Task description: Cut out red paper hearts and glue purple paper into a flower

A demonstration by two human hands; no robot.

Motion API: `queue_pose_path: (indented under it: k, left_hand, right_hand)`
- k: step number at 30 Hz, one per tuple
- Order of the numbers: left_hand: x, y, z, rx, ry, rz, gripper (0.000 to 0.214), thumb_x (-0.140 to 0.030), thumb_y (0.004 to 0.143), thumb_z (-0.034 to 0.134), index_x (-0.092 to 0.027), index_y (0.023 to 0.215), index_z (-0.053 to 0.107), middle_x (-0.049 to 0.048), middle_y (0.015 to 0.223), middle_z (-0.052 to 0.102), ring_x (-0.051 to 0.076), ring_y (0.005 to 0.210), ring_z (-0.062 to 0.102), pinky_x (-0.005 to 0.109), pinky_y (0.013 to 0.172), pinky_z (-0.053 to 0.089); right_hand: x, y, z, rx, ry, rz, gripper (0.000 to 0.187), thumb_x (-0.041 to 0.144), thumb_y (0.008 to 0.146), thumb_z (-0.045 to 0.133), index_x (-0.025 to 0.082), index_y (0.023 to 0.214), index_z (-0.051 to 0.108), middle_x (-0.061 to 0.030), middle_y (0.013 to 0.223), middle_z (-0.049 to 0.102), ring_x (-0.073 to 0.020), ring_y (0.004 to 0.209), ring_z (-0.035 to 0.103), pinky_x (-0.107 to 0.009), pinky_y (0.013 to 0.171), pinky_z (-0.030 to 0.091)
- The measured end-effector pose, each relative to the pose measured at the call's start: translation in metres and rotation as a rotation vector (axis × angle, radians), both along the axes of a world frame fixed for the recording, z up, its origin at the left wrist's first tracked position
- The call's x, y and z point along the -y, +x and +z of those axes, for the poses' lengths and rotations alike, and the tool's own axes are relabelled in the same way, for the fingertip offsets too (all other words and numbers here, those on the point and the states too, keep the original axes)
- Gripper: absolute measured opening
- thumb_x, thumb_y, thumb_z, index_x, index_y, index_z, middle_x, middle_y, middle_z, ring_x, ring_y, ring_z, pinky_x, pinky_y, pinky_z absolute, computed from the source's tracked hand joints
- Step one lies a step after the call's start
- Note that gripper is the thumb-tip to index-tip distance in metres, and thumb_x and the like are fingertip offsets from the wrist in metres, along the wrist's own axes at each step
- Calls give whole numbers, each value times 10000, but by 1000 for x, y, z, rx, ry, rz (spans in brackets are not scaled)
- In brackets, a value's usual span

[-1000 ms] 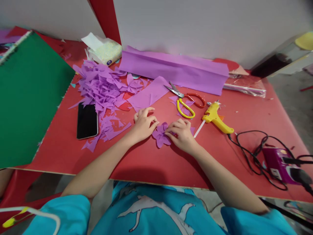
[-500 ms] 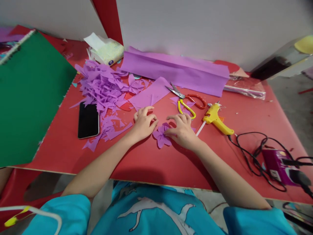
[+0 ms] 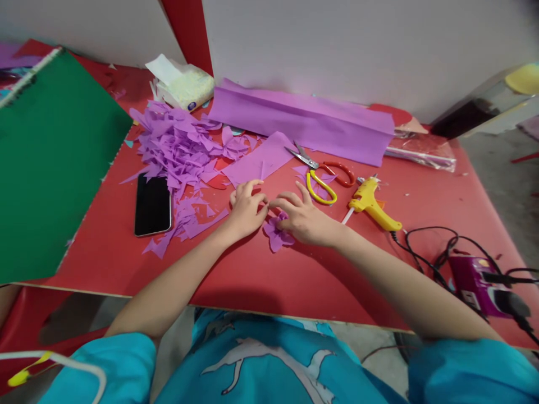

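A small purple paper flower [image 3: 275,237] lies on the red table [image 3: 261,275] in front of me. My right hand [image 3: 301,220] rests on its right side, fingers bent and pressing the petals down. My left hand [image 3: 245,210] sits just left of the flower, fingers curled, its fingertips meeting those of the right hand above the flower. Whether the left hand pinches a petal is hidden.
Scissors [image 3: 322,171] and a yellow glue gun [image 3: 373,203] lie right of my hands. A black phone [image 3: 152,205] and a heap of purple scraps [image 3: 179,148] sit left. Folded purple paper [image 3: 303,120], a tissue pack [image 3: 183,87], green card [image 3: 50,163], cables and a purple box [image 3: 478,275].
My right hand has slid left over the flower and its fingers now reach my left hand. The left hand has barely moved.
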State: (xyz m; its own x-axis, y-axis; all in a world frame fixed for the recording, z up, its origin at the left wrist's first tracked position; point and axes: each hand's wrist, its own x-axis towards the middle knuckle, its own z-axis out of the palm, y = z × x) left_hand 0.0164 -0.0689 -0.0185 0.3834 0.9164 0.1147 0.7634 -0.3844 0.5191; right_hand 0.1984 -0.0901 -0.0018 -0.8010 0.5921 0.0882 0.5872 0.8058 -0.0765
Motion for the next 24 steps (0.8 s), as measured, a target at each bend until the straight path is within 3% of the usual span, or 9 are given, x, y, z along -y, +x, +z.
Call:
queue_pose_path:
  k: [7, 14, 19, 22, 24]
  left_hand:
    - [-3, -1, 3, 42, -24, 99, 114, -244, 801, 533, -187, 785, 630, 91, 1271, 439, 271, 1213, 355, 480, 990, 270]
    - [-3, -1, -1, 68, 4, 112, 118, -247, 802, 531, -186, 784, 630, 100, 1258, 453, 276, 1205, 364, 492, 976, 271]
    - [-6, -2, -1, 131, -18, 127, 125, -245, 798, 527, -180, 767, 629, 105, 1263, 457, 290, 1196, 366, 509, 965, 260]
    - [-7, -1, 2, 320, -137, 48, 154, -236, 799, 501, -156, 733, 614, 106, 1121, 548, 241, 1082, 471, 431, 939, 324]
    - [-6, 0, 3, 516, -347, -58, 222, -293, 820, 463, -150, 718, 600, 75, 897, 608, 183, 878, 555, 347, 835, 405]
  right_hand:
    - [3, -3, 0, 61, 4, 64, 237, 78, 786, 457, 169, 895, 648, -98, 1192, 506, -277, 1136, 361, -621, 1024, 137]
    - [7, 0, -10, 71, 138, 108, 286, 83, 862, 328, 126, 883, 610, -115, 1107, 520, -252, 1040, 415, -614, 1007, 209]
    - [-3, 15, 2, -182, 191, -133, 189, 151, 860, 396, 147, 846, 584, -112, 992, 505, -229, 937, 437, -583, 946, 295]
    - [-6, 20, 11, -280, 215, -199, 136, 171, 836, 460, 192, 799, 589, -82, 975, 505, -234, 960, 411, -558, 953, 285]
    - [-6, 20, 14, -279, 240, -172, 135, 157, 820, 486, 222, 780, 597, -57, 985, 516, -230, 975, 398, -543, 969, 259]
